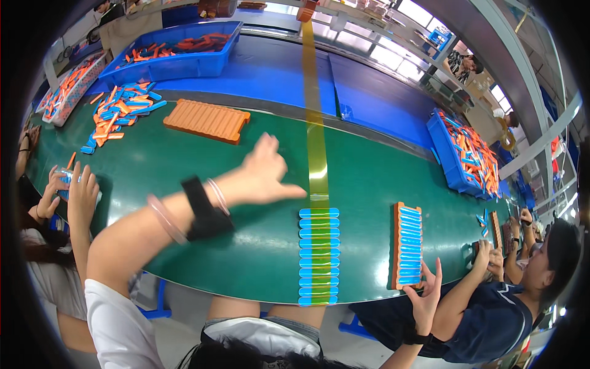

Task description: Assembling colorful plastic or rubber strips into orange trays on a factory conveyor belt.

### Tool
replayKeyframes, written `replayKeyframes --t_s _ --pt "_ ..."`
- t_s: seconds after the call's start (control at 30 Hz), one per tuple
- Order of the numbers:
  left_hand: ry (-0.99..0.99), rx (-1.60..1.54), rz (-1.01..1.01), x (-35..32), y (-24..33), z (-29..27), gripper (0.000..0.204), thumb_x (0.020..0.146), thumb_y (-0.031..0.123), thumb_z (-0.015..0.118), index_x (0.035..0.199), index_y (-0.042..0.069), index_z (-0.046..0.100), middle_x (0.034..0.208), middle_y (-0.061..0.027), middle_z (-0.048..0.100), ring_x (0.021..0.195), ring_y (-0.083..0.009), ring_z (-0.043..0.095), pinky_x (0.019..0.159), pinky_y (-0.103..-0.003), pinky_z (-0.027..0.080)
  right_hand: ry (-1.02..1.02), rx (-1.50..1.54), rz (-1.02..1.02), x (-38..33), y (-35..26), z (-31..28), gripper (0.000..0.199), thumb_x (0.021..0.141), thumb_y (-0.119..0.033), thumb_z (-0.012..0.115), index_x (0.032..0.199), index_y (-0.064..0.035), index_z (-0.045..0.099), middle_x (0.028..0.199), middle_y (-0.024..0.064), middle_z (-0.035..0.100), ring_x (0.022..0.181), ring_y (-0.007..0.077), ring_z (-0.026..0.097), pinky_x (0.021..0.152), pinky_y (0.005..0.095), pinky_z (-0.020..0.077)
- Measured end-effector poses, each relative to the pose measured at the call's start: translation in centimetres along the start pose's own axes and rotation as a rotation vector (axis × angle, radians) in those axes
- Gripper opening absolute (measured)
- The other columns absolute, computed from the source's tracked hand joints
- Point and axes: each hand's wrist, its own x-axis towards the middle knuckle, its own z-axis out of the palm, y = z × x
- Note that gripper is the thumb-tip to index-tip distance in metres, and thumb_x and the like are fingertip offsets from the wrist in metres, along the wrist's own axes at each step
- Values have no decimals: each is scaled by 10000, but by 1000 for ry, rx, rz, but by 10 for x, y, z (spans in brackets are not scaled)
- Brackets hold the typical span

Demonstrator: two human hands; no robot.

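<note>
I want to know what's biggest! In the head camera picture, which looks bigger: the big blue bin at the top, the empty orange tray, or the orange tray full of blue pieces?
1. The big blue bin.
2. The empty orange tray.
3. The orange tray full of blue pieces, though the two trays look close in size and sit at different distances, so their order is unsure.

Glossy translucent yellow tape (pixel 316 123) over matt green belt (pixel 184 160).

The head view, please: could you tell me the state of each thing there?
left hand: open, reaching over the green belt, holding nothing
right hand: open, beside the filled orange tray
yellow tape: stretched taut, stuck over the row of blue pieces
empty orange tray: lying flat
</note>
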Motion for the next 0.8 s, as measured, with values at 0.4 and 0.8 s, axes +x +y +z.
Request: replayKeyframes --t_s 0.4,0.8 --pt "-69 -1720 -297 -88 17 -14 165 856 100 517 996 15 505 981 -79 568 897 -145 546 802 -293 442 -182 -301 -310 -45 -47 104 834 596 -38 755 1275 52 279 1128 130 539 842 205 526 704 273 439" --pt "90 -1545 -131 -103 27 -32 106 855 127 534 864 23 552 866 -26 582 790 -68 530 714 -226 432 -346 -56 -362 -7 -132 163 525 796 -144 608 1217 37 352 1072 185 531 935 254 546 775 309 440"
